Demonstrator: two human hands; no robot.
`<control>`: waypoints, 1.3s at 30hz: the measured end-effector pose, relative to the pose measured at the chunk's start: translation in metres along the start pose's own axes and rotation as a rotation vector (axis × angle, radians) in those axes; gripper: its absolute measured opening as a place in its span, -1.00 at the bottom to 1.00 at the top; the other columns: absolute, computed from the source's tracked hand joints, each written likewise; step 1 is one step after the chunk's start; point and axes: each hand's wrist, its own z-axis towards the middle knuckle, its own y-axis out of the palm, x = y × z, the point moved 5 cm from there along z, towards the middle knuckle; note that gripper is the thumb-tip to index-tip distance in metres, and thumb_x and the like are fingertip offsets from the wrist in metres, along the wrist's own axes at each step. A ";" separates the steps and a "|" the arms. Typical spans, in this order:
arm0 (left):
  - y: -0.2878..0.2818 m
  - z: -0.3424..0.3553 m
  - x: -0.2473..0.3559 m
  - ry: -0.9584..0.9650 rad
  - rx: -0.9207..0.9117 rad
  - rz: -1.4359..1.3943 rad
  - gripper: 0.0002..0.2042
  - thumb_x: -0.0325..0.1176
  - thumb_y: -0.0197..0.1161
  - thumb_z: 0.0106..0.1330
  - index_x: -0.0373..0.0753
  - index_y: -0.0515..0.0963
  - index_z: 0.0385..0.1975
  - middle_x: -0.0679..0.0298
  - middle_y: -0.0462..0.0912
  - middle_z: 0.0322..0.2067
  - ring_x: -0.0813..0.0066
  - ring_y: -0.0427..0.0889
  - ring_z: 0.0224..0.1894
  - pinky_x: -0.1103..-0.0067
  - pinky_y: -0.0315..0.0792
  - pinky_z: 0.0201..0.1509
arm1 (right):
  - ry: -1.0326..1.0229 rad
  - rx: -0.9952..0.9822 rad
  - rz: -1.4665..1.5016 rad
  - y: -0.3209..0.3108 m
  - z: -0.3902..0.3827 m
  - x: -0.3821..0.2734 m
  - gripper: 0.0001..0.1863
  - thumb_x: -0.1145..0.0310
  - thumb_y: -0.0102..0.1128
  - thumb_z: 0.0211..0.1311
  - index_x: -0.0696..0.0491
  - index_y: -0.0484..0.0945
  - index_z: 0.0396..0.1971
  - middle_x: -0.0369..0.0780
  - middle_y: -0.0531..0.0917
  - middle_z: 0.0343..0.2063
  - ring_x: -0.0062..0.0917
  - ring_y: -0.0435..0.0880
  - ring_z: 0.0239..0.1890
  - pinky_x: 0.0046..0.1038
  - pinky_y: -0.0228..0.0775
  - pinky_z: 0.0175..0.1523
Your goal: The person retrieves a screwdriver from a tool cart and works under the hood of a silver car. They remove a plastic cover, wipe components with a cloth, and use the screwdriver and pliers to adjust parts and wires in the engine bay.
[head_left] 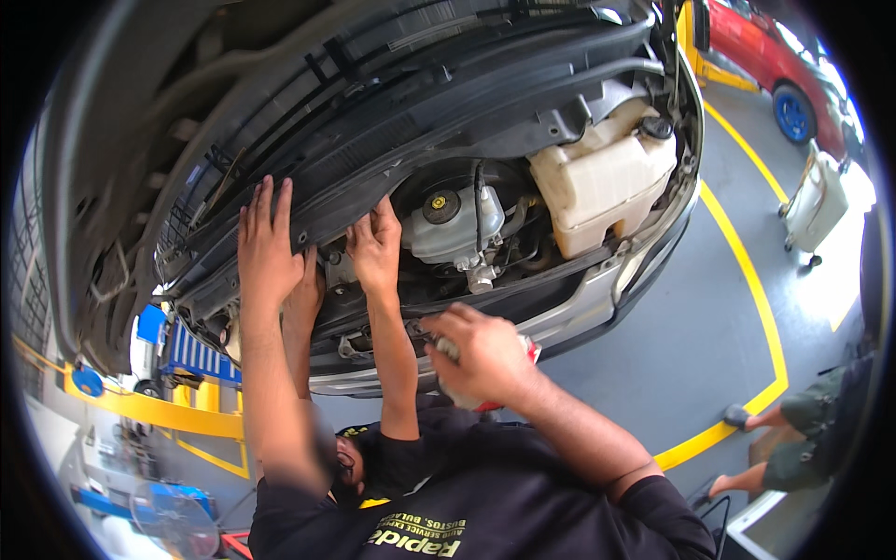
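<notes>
My left hand [268,238] lies with its fingers stretched out on the black plastic cowl panel [364,154] at the back of an open engine bay. My right hand [481,353] is closed round a white-and-red object [464,399] in front of the car's front edge. The fingers cover most of that object, so its kind is unclear. Between my arms, a co-worker's hand [375,247] touches the panel's lower edge. The co-worker's other hand [304,287] reaches under it, fingers hidden. Nearby sit a brake fluid reservoir [443,207] with a black-and-yellow cap and a whitish plastic tank [602,182].
The raised hood [103,187] stands at the left. A co-worker's head [349,464] is low between my arms. At the right are yellow floor lines [747,271], a wheeled cart [815,201], a red car [761,42] and another person's legs [779,434]. A yellow lift arm [159,406] crosses lower left.
</notes>
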 end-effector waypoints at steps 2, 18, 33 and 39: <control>0.003 0.000 0.000 -0.037 -0.054 0.020 0.00 -0.48 0.49 0.14 -0.04 0.08 0.62 0.07 0.07 0.62 0.07 0.10 0.64 0.11 0.11 0.68 | -0.058 0.114 -0.089 -0.044 0.014 0.000 -0.61 0.31 0.41 0.17 0.03 0.70 0.02 -0.13 0.72 -0.17 -0.13 0.76 -0.11 -0.14 0.66 -0.02; 0.000 0.004 -0.011 -0.061 0.016 -0.293 -0.33 -0.65 0.42 0.05 -0.26 0.41 0.25 0.08 0.17 0.58 -0.05 0.13 0.62 0.18 0.20 0.65 | -0.197 -0.104 -1.292 -0.172 0.164 0.041 0.07 -0.16 0.43 0.22 -0.01 0.13 0.61 0.20 0.35 0.44 -0.24 0.85 -0.14 -0.21 0.73 -0.09; -0.045 0.005 0.061 -0.307 -0.061 -0.395 -0.30 -0.53 0.41 0.20 -0.33 0.35 0.39 -0.03 0.27 0.51 -0.01 0.33 0.52 0.16 0.39 0.50 | -0.555 0.119 -1.455 -0.159 0.172 0.043 -0.50 0.35 0.04 0.39 0.31 0.59 0.22 0.45 0.66 -0.02 -0.42 0.83 -0.46 -0.51 0.48 -0.54; -0.010 0.039 0.261 -0.437 -0.097 -1.668 -0.50 -0.45 0.29 0.46 -0.40 0.37 0.36 -0.08 0.61 0.19 0.17 0.67 0.21 0.38 0.60 0.21 | -0.413 -0.113 -0.912 -0.215 0.145 0.065 -0.33 0.17 0.22 0.35 0.09 0.44 0.43 0.13 0.46 0.42 -0.27 0.85 -0.37 -0.27 0.68 -0.35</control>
